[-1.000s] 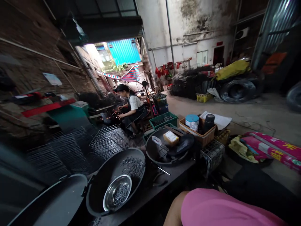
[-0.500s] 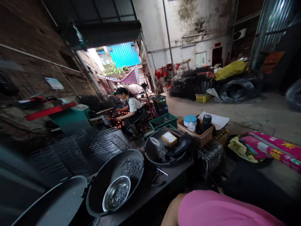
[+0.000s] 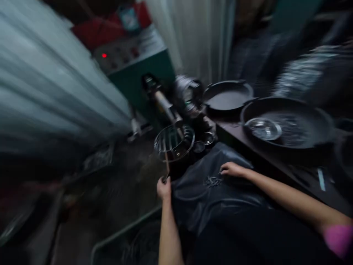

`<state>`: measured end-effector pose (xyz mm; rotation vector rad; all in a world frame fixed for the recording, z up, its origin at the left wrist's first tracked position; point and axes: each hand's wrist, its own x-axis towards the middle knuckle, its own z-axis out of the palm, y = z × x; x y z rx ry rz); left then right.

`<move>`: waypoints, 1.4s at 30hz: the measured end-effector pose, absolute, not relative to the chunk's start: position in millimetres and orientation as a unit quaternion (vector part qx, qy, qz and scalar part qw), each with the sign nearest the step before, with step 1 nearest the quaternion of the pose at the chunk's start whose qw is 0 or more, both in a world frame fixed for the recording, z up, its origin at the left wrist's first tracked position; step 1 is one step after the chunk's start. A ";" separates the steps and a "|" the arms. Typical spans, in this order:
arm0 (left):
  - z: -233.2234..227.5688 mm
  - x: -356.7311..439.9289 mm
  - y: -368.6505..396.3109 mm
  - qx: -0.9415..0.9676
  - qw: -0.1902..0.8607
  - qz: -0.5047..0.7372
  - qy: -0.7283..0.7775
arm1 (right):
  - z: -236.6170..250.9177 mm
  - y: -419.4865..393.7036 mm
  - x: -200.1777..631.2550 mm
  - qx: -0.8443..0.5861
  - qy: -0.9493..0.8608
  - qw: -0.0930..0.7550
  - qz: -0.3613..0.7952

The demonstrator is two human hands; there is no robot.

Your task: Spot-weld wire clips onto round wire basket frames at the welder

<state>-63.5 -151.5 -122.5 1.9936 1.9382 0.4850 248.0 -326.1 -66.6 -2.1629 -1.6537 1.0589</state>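
The view is dark and blurred. My left hand (image 3: 163, 188) is closed around the thin handle of a round wire rack (image 3: 173, 141), which sits under the arm of a green machine (image 3: 138, 73). My right hand (image 3: 231, 169) rests on a dark apron (image 3: 209, 198) over my lap, fingertips beside a small pile of metal pieces (image 3: 212, 181); whether it pinches one I cannot tell.
A dark bench (image 3: 281, 162) to the right carries a large black pan (image 3: 303, 138) holding a steel bowl (image 3: 263, 128) and loose metal pieces, and a second pan (image 3: 227, 97) behind. Corrugated sheet (image 3: 49, 88) fills the left. A tray edge (image 3: 124, 232) lies low.
The view has swung from the open workshop and the seated co-worker down to the machine in front of me. Both my hands have come into view.
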 end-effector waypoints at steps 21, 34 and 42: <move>-126.0 -105.6 -219.5 0.663 -0.016 0.095 0.742 | -115.1 -283.7 204.5 -0.737 -0.617 0.021 0.276; -138.2 -58.2 -248.5 0.753 0.061 0.196 0.625 | -122.7 -268.4 219.5 -0.721 -0.589 0.068 0.359; -149.5 -63.0 -248.8 0.754 0.048 0.222 0.616 | -121.8 -253.7 205.9 -0.707 -0.633 0.036 0.313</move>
